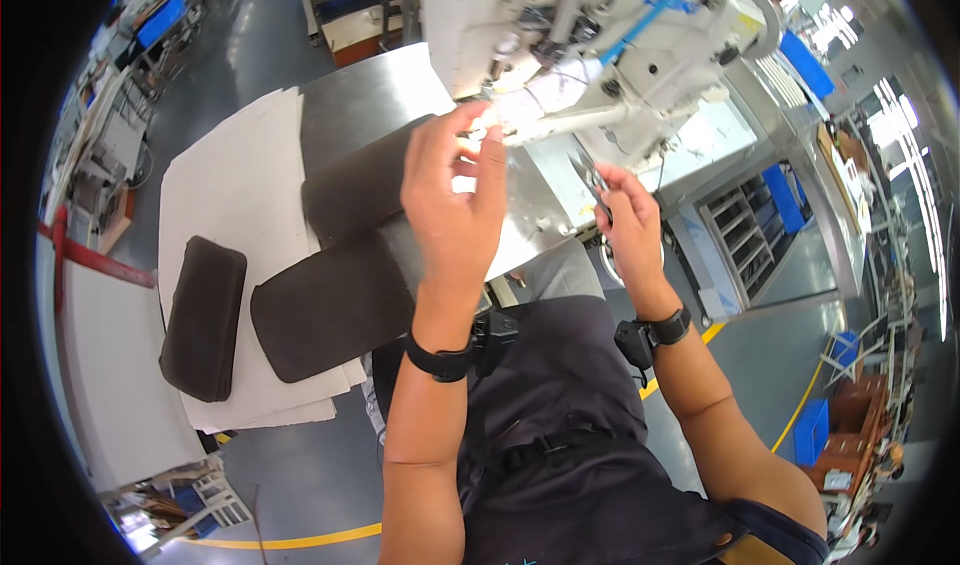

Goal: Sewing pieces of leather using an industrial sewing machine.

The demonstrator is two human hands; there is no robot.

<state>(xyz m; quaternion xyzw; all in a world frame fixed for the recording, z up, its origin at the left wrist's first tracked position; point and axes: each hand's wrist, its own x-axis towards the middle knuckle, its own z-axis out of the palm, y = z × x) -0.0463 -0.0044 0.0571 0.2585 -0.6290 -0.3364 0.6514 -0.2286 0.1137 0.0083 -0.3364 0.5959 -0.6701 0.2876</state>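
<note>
My left hand (450,180) is raised at the needle area of a white industrial sewing machine (640,75). Its thumb and index finger come together in a pinch under the bright lamp; glare hides whatever is between them. To its right, my right hand (630,215) grips a pair of small metal thread snips (600,193), points toward the machine. Beside my left hand, a dark padded fabric piece (365,180) lies on the metal table top. Closer to me a flat dark fabric piece (330,310) overlaps the table edge and pale sheets.
A stack of pale sheets (235,180) covers the left of the table (365,90), with a dark cushion-like piece (203,320) on it. A red pipe (100,260) runs at far left. Shelving (745,230) stands right, beyond yellow floor lines.
</note>
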